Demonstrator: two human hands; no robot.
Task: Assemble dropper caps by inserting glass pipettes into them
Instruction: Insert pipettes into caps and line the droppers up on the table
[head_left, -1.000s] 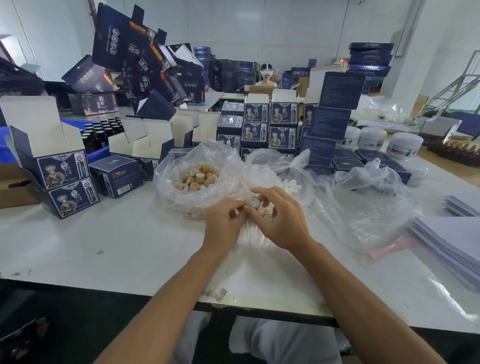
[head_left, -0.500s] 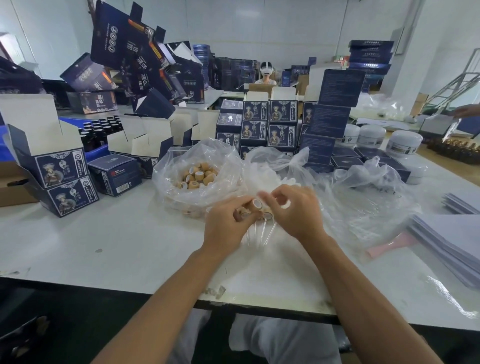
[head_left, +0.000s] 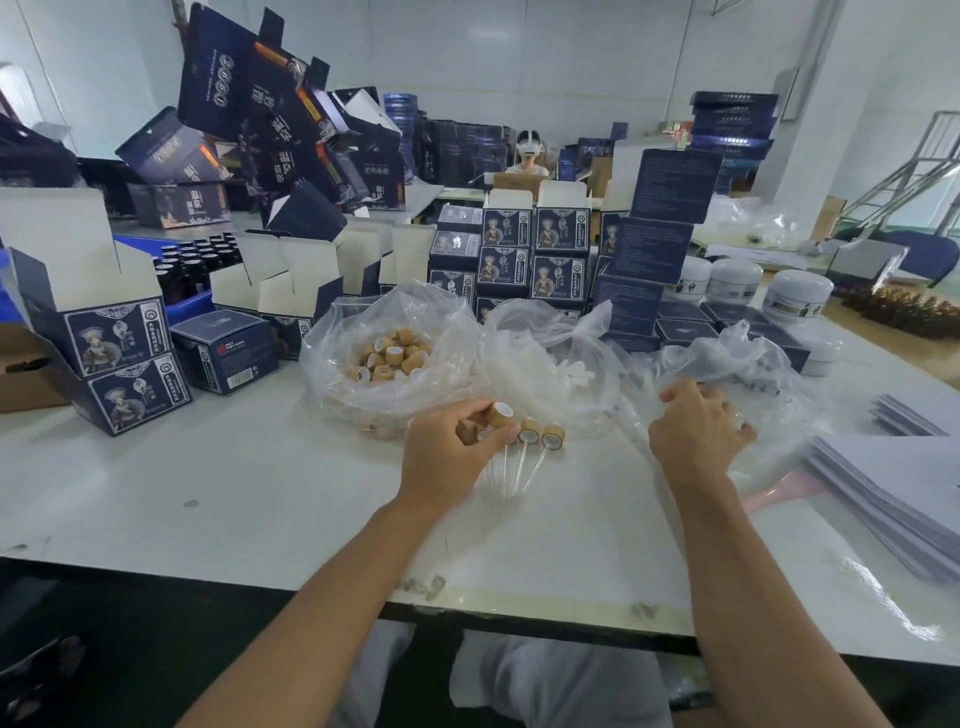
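Fingers of the left hand (head_left: 451, 453) were curled around a cluster of tan dropper caps (head_left: 502, 415), the topmost cap pinched at the fingertips with its white-lined opening facing up. Two more caps (head_left: 542, 432) sat just beside that hand at its right, and thin glass pipettes (head_left: 519, 470) ran from the caps toward the near edge of the white desk (head_left: 208, 499). The right hand (head_left: 698, 435) lay well apart from the left, over a crumpled clear plastic bag (head_left: 769, 379) at the right, its fingers bent and touching the film; whether it gripped a pipette there could not be told. Behind the left hand stood an open clear bag of loose caps (head_left: 392, 358), touching a second bag (head_left: 550, 358) that held white pieces, too blurred to identify. Dark blue printed cartons (head_left: 124, 353) stood at the left with their white flaps open, and more cartons were stacked behind the bags. White jars (head_left: 797, 293) stood at the far right, and a stack of grey sheets (head_left: 893, 493) lay at the desk's right edge. Another person (head_left: 530, 156) sat at the far end of the room.
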